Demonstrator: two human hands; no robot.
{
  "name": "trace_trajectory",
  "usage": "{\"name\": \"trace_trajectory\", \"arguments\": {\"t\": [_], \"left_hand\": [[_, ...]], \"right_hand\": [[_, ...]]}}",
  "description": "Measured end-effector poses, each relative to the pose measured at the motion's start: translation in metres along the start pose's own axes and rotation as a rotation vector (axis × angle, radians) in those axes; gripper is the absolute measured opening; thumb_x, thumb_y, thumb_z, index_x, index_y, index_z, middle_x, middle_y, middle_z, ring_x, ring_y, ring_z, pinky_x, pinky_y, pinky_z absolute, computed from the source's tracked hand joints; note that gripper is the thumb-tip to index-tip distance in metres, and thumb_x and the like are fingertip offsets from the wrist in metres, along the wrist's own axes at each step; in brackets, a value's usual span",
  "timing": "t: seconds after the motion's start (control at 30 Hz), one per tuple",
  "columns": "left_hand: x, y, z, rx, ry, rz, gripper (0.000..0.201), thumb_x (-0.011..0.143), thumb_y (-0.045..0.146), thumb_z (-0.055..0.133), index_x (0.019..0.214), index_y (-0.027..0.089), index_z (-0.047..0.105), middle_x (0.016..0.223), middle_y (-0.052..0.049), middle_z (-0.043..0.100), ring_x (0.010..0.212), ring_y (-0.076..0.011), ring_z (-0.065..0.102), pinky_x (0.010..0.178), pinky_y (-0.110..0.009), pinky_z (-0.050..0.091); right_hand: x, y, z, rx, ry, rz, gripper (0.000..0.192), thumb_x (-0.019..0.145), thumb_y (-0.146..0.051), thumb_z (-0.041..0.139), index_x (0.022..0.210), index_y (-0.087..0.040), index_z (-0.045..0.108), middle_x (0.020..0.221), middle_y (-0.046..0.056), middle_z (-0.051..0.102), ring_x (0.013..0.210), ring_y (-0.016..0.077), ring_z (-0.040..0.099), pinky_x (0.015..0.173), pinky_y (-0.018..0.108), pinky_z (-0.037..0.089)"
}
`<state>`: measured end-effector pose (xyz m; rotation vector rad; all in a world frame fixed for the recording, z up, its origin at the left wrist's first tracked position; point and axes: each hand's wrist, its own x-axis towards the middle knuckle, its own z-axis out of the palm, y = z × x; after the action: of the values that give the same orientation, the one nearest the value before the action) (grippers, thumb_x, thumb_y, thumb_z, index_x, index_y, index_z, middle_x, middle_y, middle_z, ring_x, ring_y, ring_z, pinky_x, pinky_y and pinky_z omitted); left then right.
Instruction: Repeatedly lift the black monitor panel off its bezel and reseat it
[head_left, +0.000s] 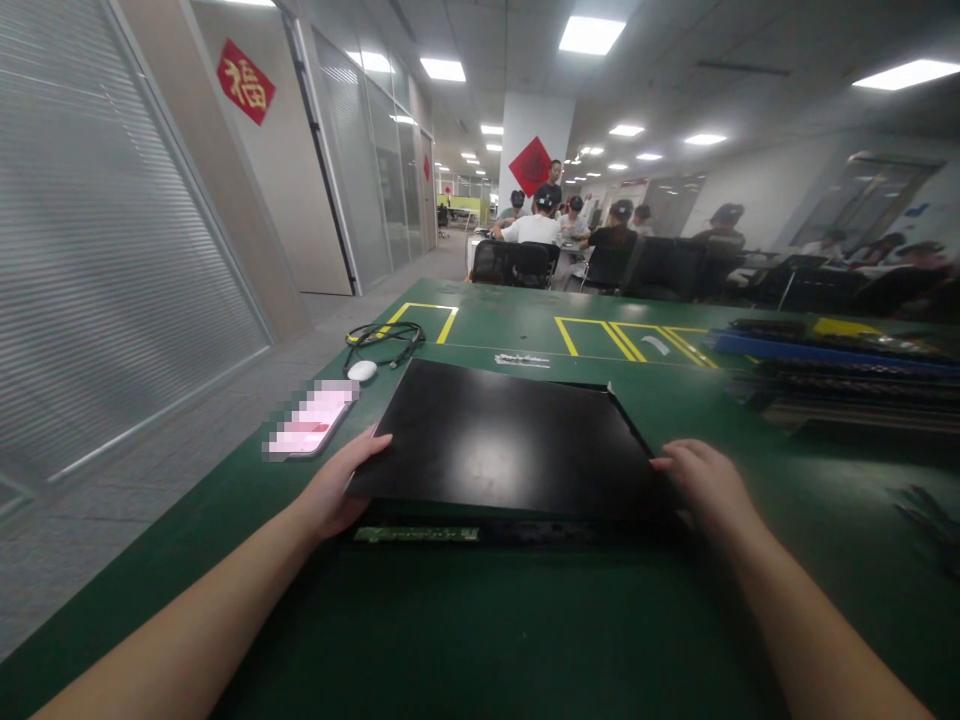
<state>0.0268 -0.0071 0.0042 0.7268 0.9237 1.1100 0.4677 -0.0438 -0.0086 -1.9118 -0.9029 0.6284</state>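
From the head view, both hands were on the job: the left hand (339,490) gripped the near left edge of the black panel (502,440), and the right hand (701,480) clamped the near right corner. The panel sat lifted at its near edge over a dark unit (517,531) with a green strip showing below, on the green worktop (465,640). By the look of it, seating wasn't finished. The panel looked flat, glossy, faintly scuffed. A phone (311,420) and mouse (362,371) lay to the left.
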Motion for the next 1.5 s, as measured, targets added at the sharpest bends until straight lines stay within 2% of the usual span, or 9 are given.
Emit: {"name": "trace_trajectory", "arguments": {"t": [0.2, 0.33, 0.5, 0.63, 0.93, 1.13, 1.27, 1.4, 1.5], "left_hand": [[-0.001, 0.001, 0.003, 0.019, 0.000, -0.017, 0.027, 0.068, 0.020, 0.083, 0.092, 0.021, 0.072, 0.074, -0.002, 0.077, 0.061, -0.0204, 0.071, 0.062, -0.027, 0.055], [-0.004, 0.004, 0.007, 0.019, 0.013, -0.019, 0.029, 0.068, 0.017, 0.082, 0.095, 0.021, 0.073, 0.074, -0.002, 0.076, 0.059, -0.0197, 0.071, 0.060, -0.027, 0.055], [-0.004, 0.005, 0.011, 0.041, 0.023, 0.000, 0.040, 0.068, 0.015, 0.081, 0.107, 0.018, 0.072, 0.079, -0.004, 0.077, 0.057, -0.0189, 0.070, 0.058, -0.026, 0.054], [-0.004, 0.005, 0.012, 0.063, 0.025, 0.030, 0.044, 0.072, 0.019, 0.080, 0.115, 0.018, 0.068, 0.087, -0.006, 0.078, 0.065, -0.0221, 0.073, 0.058, -0.027, 0.054], [-0.004, 0.005, 0.012, 0.081, 0.037, 0.064, 0.048, 0.073, 0.025, 0.081, 0.118, 0.021, 0.064, 0.094, -0.005, 0.076, 0.070, -0.0219, 0.073, 0.061, -0.027, 0.055], [-0.004, 0.005, 0.014, 0.076, 0.029, 0.054, 0.048, 0.074, 0.024, 0.080, 0.119, 0.020, 0.064, 0.099, -0.006, 0.076, 0.074, -0.0219, 0.074, 0.063, -0.027, 0.056], [-0.004, 0.006, 0.015, 0.078, 0.053, 0.039, 0.053, 0.072, 0.024, 0.082, 0.121, 0.020, 0.064, 0.096, -0.005, 0.077, 0.070, -0.0214, 0.074, 0.060, -0.026, 0.055], [-0.003, 0.005, 0.013, 0.083, 0.053, 0.041, 0.045, 0.075, 0.026, 0.080, 0.117, 0.020, 0.066, 0.087, -0.001, 0.077, 0.067, -0.0212, 0.073, 0.060, -0.025, 0.055], [-0.002, 0.004, 0.013, 0.082, 0.060, 0.051, 0.042, 0.076, 0.022, 0.079, 0.116, 0.019, 0.066, 0.087, -0.003, 0.077, 0.064, -0.0198, 0.073, 0.059, -0.025, 0.055]], "right_hand": [[0.000, 0.000, 0.001, -0.017, 0.011, -0.024, 0.027, 0.071, -0.042, 0.058, 0.086, -0.021, 0.066, 0.081, 0.009, 0.075, 0.077, 0.0258, 0.066, 0.060, 0.034, 0.045], [-0.002, 0.000, 0.001, -0.071, -0.030, -0.012, 0.026, 0.072, -0.041, 0.059, 0.086, -0.021, 0.067, 0.085, 0.008, 0.075, 0.072, 0.0240, 0.066, 0.057, 0.032, 0.045], [0.004, 0.007, 0.001, -0.206, -0.024, -0.092, 0.026, 0.074, -0.044, 0.057, 0.084, -0.023, 0.069, 0.080, 0.005, 0.073, 0.071, 0.0232, 0.065, 0.057, 0.031, 0.045], [0.007, 0.011, 0.001, -0.249, -0.028, -0.130, 0.025, 0.075, -0.044, 0.058, 0.084, -0.024, 0.070, 0.079, 0.004, 0.073, 0.073, 0.0227, 0.065, 0.060, 0.031, 0.044], [0.000, 0.005, 0.002, -0.295, -0.034, -0.142, 0.025, 0.074, -0.044, 0.058, 0.081, -0.024, 0.071, 0.071, 0.004, 0.070, 0.066, 0.0223, 0.063, 0.057, 0.031, 0.042], [-0.001, 0.003, 0.002, -0.337, -0.024, -0.190, 0.024, 0.071, -0.045, 0.060, 0.076, -0.024, 0.072, 0.075, 0.004, 0.072, 0.071, 0.0237, 0.064, 0.062, 0.033, 0.043], [-0.001, 0.004, 0.002, -0.339, -0.032, -0.198, 0.023, 0.072, -0.044, 0.060, 0.076, -0.024, 0.072, 0.076, 0.004, 0.073, 0.072, 0.0239, 0.065, 0.062, 0.033, 0.043], [-0.002, 0.003, 0.002, -0.337, -0.045, -0.198, 0.023, 0.075, -0.044, 0.059, 0.077, -0.025, 0.071, 0.076, 0.005, 0.073, 0.072, 0.0241, 0.065, 0.061, 0.033, 0.043], [-0.004, 0.001, 0.002, -0.346, -0.034, -0.202, 0.021, 0.075, -0.042, 0.060, 0.075, -0.025, 0.072, 0.077, 0.004, 0.073, 0.073, 0.0238, 0.065, 0.064, 0.034, 0.043]]}}
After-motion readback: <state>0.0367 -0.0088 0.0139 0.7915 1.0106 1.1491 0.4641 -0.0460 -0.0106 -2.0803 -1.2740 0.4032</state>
